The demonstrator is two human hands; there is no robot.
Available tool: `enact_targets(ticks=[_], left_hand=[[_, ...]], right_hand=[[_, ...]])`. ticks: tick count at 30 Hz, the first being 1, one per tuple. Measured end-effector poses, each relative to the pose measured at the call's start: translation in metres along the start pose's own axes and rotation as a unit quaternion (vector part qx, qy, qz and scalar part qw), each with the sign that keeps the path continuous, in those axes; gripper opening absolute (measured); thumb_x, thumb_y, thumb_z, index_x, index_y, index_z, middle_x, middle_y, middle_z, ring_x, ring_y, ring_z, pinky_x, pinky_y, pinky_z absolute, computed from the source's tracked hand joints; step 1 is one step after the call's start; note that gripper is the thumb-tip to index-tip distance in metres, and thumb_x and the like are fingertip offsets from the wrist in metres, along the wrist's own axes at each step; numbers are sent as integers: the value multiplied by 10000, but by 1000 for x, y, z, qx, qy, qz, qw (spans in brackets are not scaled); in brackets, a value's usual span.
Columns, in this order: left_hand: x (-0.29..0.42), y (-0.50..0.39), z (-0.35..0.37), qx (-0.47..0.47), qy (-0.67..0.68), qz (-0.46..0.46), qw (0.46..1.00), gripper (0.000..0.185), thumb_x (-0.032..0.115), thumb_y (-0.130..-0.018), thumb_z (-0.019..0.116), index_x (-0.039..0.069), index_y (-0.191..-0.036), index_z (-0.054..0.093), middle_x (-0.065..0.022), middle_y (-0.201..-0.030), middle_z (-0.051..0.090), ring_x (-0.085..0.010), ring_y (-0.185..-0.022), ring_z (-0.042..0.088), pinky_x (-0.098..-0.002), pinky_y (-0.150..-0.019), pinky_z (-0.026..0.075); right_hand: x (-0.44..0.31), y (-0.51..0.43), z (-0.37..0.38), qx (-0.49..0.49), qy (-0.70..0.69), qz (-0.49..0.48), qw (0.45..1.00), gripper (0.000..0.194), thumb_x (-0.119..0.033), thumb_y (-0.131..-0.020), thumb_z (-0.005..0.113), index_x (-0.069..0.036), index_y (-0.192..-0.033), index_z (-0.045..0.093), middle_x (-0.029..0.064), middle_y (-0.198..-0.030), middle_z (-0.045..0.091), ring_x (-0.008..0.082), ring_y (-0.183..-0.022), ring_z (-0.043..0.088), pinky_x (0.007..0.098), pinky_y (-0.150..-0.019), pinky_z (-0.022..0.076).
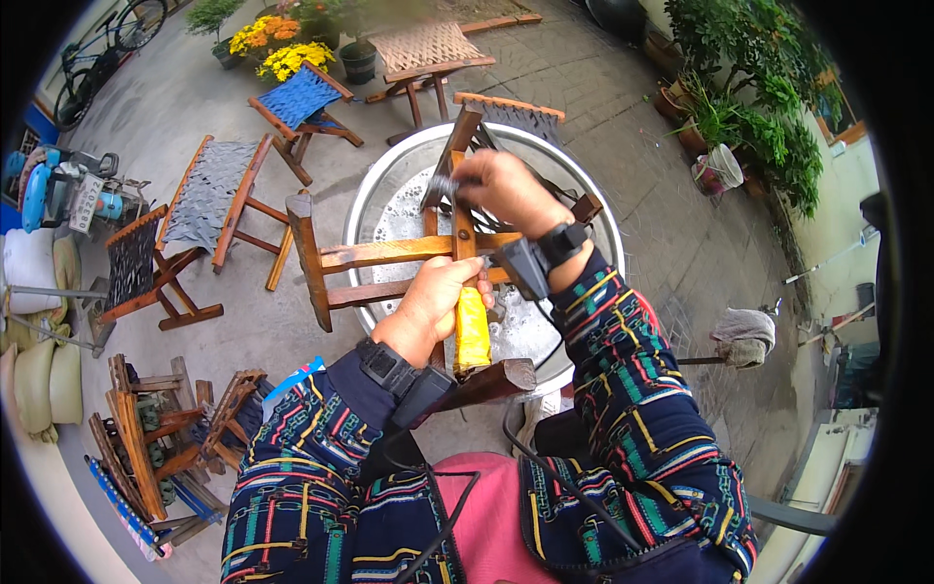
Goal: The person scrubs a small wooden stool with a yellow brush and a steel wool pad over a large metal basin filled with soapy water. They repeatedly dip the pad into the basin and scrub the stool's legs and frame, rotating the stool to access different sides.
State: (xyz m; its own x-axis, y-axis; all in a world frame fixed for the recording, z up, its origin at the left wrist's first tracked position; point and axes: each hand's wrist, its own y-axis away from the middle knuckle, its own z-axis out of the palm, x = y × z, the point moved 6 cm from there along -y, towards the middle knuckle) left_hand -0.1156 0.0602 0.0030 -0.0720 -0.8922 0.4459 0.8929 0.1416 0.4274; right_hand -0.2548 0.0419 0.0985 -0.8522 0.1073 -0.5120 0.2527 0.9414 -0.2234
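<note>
A wooden folding stool point(365, 254) with dark woven straps lies over a large round metal basin point(355, 212) of sudsy water point(522, 328). My left hand point(432, 296) grips one of its legs, just above a part wrapped in yellow plastic point(472, 332). Higher up the same leg, my right hand point(503, 186) is closed on a small grey scrubber point(444, 187), blurred, against the wood. Both wrists carry black strapped devices with cables.
Woven folding stools stand beyond and left of the basin: a grey one point(208, 193), a blue one point(303, 98), a beige one point(430, 47), among others. Folded stools point(139, 445) are piled at lower left. A cloth point(744, 332) hangs at right. Potted plants point(711, 135) line the wall.
</note>
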Motion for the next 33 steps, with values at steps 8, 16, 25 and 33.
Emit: enact_targets(ticks=[8,16,25,33], left_hand=[[-2,-3,-3,5,26,-12,1000,105,75,-939,574,-13,-893,542,-98,-740,570,-219,-639,579,-356,-605,525],[1,-3,-10,5,24,-18,1000,86,59,-946,569,-25,-937,551,-98,-788,578,-198,-681,575,-363,-620,532],[4,1,-11,-42,29,-25,998,152,124,-932,624,-9,-984,572,-119,-873,623,-241,-766,646,-419,-718,578],[-14,35,-5,-74,-53,-35,995,233,96,-891,670,25,-1078,551,-129,-955,646,-279,-874,680,-437,-794,580]], right_hand=[[-8,35,9,-8,-60,21,998,170,-63,-763,699,-20,-927,694,167,-844,656,344,-816,647,398,-739,526],[0,37,17,-13,-96,32,995,148,-72,-781,688,-13,-917,689,164,-825,660,323,-783,650,382,-711,518],[39,165,71,-221,-50,186,956,200,-125,-691,709,-38,-872,713,171,-808,682,320,-769,663,373,-721,526],[119,225,186,-457,107,286,836,277,-188,-784,644,-45,-1002,739,179,-1055,702,347,-977,671,407,-864,530]])
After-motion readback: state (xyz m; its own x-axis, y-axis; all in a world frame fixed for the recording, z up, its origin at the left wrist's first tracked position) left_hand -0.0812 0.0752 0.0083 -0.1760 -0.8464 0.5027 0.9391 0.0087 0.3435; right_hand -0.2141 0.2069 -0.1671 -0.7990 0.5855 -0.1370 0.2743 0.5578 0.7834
